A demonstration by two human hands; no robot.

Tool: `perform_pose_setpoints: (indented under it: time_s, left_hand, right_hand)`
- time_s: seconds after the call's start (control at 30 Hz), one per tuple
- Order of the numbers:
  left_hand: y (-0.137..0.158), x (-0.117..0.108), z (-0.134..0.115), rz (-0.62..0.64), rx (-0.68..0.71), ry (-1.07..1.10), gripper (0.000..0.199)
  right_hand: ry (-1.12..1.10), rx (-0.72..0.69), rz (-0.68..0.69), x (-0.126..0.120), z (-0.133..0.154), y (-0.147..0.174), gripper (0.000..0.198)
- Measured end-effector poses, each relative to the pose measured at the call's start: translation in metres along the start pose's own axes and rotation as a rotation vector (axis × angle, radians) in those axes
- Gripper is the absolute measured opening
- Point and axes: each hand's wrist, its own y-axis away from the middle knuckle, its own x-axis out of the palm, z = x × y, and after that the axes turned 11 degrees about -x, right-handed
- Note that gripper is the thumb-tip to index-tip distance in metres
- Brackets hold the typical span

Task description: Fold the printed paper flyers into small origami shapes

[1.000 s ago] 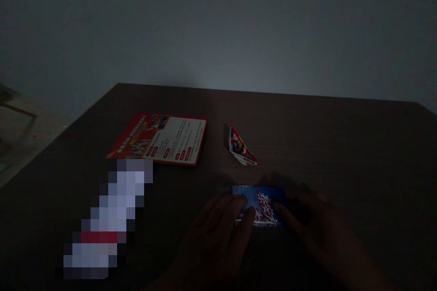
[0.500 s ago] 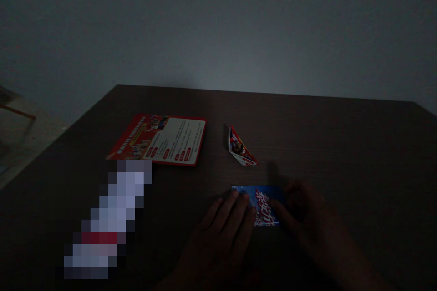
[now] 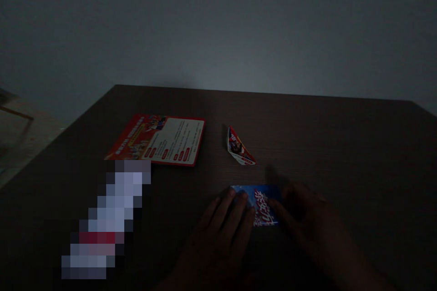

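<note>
left hand [image 3: 218, 232]: flat on blue rectangular paper [image 3: 261, 205], loose
right hand [image 3: 312, 218]: thumb on right end, pinching? can't tell

The blue sheet [image 3: 263, 205] looks like smooth, slightly glossy printed paper; the folded red piece [image 3: 238, 147], creased paper; the red-and-white leaflet [image 3: 177, 141], smooth paper. The tabletop [image 3: 327, 141] shows matt wood grain.
</note>
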Motion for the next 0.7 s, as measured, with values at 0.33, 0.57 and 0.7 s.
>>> perform_pose_setpoints:
  time_s: [0.33,0.57,0.7]
  left_hand:
    - [0.0,0.0011,0.0007,0.009,-0.001,0.007,0.076]
    - [0.0005,0.004,0.0004,-0.021,-0.007,0.015,0.075]
    - [0.0,0.0014,0.0013,0.008,-0.008,0.023,0.074]
  right_hand:
    - [-0.043,-0.022,0.029,-0.0027,-0.0014,0.001,0.024]
    - [-0.021,-0.053,0.006,-0.0018,-0.0009,-0.0013,0.021]
    - [-0.015,-0.046,0.024,-0.0024,-0.0004,-0.0009,0.023]
